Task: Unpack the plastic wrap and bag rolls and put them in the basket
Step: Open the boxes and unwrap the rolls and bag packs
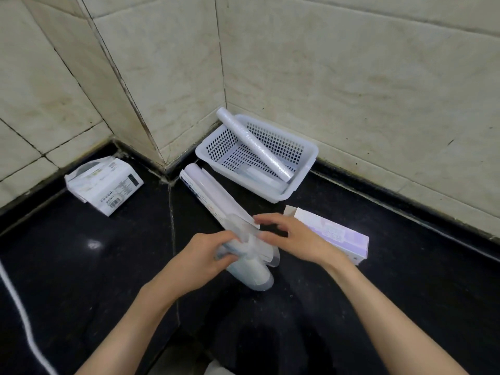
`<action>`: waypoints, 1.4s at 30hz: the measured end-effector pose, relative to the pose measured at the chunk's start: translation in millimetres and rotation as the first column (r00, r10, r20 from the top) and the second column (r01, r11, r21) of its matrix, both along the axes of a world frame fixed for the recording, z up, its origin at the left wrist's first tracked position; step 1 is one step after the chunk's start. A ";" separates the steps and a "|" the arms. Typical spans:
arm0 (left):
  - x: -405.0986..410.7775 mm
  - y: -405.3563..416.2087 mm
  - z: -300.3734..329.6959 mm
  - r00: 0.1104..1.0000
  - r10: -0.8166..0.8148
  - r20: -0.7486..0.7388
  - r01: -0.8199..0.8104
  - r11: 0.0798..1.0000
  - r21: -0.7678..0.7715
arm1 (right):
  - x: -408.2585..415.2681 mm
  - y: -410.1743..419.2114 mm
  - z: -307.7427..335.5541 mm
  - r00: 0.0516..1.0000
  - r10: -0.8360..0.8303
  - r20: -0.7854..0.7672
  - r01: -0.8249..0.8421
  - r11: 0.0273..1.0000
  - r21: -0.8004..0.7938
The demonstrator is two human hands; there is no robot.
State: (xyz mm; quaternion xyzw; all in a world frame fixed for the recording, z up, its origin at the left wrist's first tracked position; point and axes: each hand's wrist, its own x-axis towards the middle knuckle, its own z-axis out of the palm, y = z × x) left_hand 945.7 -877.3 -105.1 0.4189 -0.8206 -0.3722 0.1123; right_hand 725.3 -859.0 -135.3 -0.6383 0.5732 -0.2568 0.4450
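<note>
A white perforated basket [305, 169] stands in the tiled corner with one long white roll [254, 147] leaning across it and a flatter pack inside. In front of me, my left hand [208, 255] grips a clear-wrapped bundle of bag rolls [251, 274] near its top. My right hand [292, 236] is at the loose clear wrapper on the same bundle, fingers spread over it; whether they pinch the film is blurred. A long pale roll with a paper label [208, 190] lies on the black counter between the bundle and the basket.
An opened lilac-and-white carton [338, 234] lies right of my right hand. A torn white package [105, 182] sits at the left by the wall. A white cord [19, 307] runs along the left edge. Tiled walls close the counter behind.
</note>
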 end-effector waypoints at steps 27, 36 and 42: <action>30.9 17.7 -96.1 0.317 0.913 -0.258 -0.442 0.383 0.811 | 30.1 83.8 -102.4 0.736 0.300 -0.607 -0.285 0.950 0.124; 15.8 31.1 -124.1 0.424 0.883 -0.201 -0.372 0.372 0.850 | 32.6 81.3 -114.2 0.699 0.212 -0.683 -0.204 0.975 0.094; 7.3 47.8 -151.7 0.447 0.893 0.051 -0.605 0.260 0.753 | 28.0 79.0 -113.0 0.820 0.219 -0.528 -0.094 0.963 0.253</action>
